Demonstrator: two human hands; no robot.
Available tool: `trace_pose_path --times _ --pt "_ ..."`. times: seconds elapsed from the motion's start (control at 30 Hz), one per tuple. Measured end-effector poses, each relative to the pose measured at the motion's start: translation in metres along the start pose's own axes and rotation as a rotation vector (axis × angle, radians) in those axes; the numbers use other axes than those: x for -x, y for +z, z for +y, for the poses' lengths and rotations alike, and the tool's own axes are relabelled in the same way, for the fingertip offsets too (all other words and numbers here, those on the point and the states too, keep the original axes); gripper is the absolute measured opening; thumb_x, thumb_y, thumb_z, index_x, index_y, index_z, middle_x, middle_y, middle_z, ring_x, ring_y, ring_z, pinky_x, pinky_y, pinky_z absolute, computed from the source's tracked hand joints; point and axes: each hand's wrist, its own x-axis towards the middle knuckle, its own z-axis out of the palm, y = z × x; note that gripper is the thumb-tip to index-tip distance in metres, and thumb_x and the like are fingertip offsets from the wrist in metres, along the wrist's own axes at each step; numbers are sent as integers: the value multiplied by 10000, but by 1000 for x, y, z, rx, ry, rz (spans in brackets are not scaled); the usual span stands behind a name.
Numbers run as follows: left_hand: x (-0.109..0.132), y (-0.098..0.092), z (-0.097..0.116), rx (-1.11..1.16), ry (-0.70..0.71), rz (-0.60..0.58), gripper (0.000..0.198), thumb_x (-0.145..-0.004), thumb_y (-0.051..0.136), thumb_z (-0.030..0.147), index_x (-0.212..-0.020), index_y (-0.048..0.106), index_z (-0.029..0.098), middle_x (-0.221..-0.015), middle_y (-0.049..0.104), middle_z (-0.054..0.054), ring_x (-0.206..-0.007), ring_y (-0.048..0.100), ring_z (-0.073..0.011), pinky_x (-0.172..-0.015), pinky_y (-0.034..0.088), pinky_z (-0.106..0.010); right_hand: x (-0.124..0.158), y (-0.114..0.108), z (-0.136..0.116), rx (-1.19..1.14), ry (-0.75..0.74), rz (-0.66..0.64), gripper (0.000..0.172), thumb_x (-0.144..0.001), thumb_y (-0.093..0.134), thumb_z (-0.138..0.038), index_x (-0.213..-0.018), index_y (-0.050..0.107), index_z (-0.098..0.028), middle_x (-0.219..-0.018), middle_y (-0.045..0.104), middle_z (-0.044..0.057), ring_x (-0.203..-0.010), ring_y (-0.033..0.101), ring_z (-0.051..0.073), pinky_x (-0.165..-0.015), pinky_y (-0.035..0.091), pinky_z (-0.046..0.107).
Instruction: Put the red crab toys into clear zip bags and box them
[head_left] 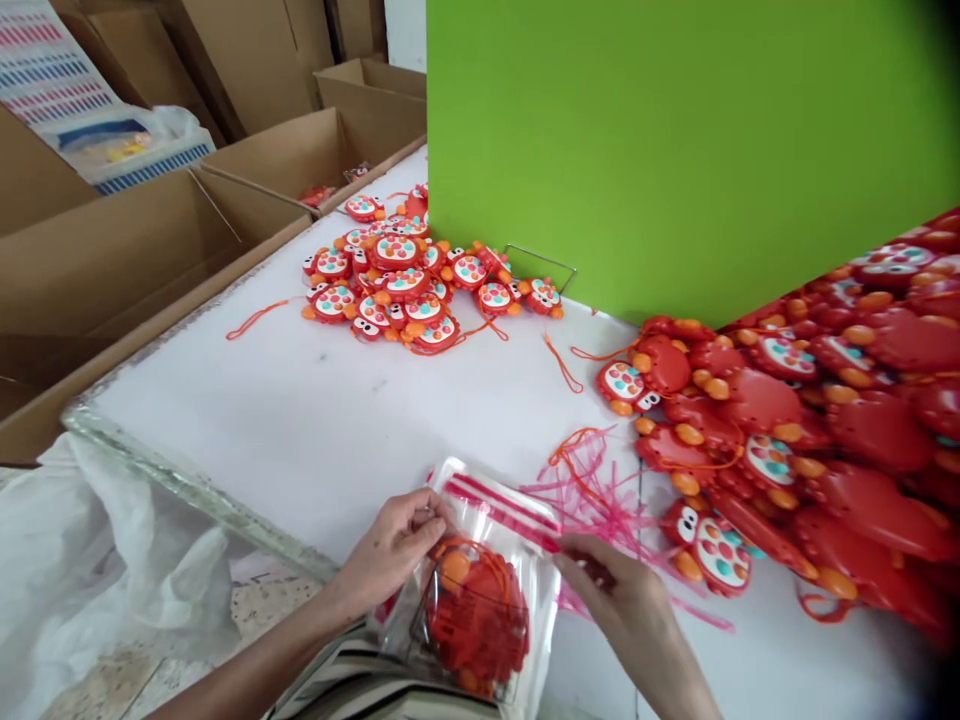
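Note:
A clear plastic bag (541, 610) lies at the table's near edge, against my lap. Inside it is a red toy (480, 620), back side up, with orange feet and an orange cord loop. My left hand (405, 545) pinches the bag's left edge. At the right end of the pink strip (502, 510) across the bag's top, the closed fingers of my right hand (619, 590) grip the strip; the exact fingertip contact is partly hidden. Torn pink strips (600, 500) lie in a tangle just beyond my right hand.
A large heap of red toys (765, 400) covers the right side. A smaller pile of them (401, 280) sits at the back by a green panel (637, 150). Open cardboard boxes (150, 250) line the left table edge. Loose orange cords (562, 362) lie on the white table (300, 400).

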Motion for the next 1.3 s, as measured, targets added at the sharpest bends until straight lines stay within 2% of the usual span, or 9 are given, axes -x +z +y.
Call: trace_pose_path --times 0.17,0.33,0.7,0.8,0.9,0.97,1.03,1.17,1.3 --pt "4 -1 0 -47 -9 10 157 -851 495 288 -787 560 160 -682 587 17 -657 530 -126 -618 383 -208 -20 19 -14 -309 73 -272 273 -750 664 -418 -674 609 -162 -566 534 -34 -527 472 104 -497 359 214" --pt "6 -9 -5 -113 48 28 174 -885 433 326 -871 542 190 -683 535 37 -679 502 -138 -654 374 -224 -16 15 -4 -318 16 -237 206 -788 618 -336 -662 572 -180 -566 457 -48 -527 396 100 -503 310 219" --pt "13 -20 2 -30 50 148 175 -721 505 182 -595 384 199 -531 436 64 -542 452 -110 -519 319 -217 -23 4 -28 31 -334 -234 262 -785 381 -148 -607 566 -199 -857 619 58 -755 618 168 -653 470 265" --pt "26 -59 37 24 191 448 174 -729 542 162 -619 413 201 -634 598 32 -665 602 -150 -620 451 -253 -58 2 -40 171 -425 -92 251 -825 394 -209 -721 622 -199 -1004 639 97 -877 640 202 -729 502 308" --pt "42 -93 77 -57 640 1114 115 -724 602 146 -721 505 206 -825 681 26 -856 656 -187 -809 505 -339 -110 17 -55 265 -475 -26 273 -847 433 -302 -1004 619 -177 -1014 662 121 -887 650 234 -744 524 358" --pt "48 -95 88 -264 778 1317 97 -768 583 142 -829 540 204 -1074 668 1 -1017 627 -205 -916 481 -383 -148 35 -73 299 -493 -5 423 -816 515 -337 -1187 534 -134 -1112 640 164 -1010 619 281 -841 501 419" --pt "45 -78 79 -528 728 1114 124 -822 536 129 -918 556 206 -1162 651 -25 -1062 616 -192 -932 486 -355 -184 57 -96 328 -517 27 657 -768 605 -357 -1325 397 -78 -1264 544 229 -1176 517 329 -945 435 471" --pt "10 -10 14 -927 909 388 216 -866 458 142 -1059 553 153 -1104 677 -104 -1087 595 -194 -927 486 -292 -235 102 -147 383 -607 72 894 -685 712 -314 -1408 250 -63 -1412 376 256 -1307 351 364 -997 373 511" --pt "-32 45 -59 -1069 1133 463 145 -879 459 150 -776 557 178 -798 692 -23 -739 635 -158 -696 499 -260 -259 130 -171 411 -700 79 811 -673 695 -165 -1385 313 -90 -1432 357 252 -1317 313 391 -990 333 580"
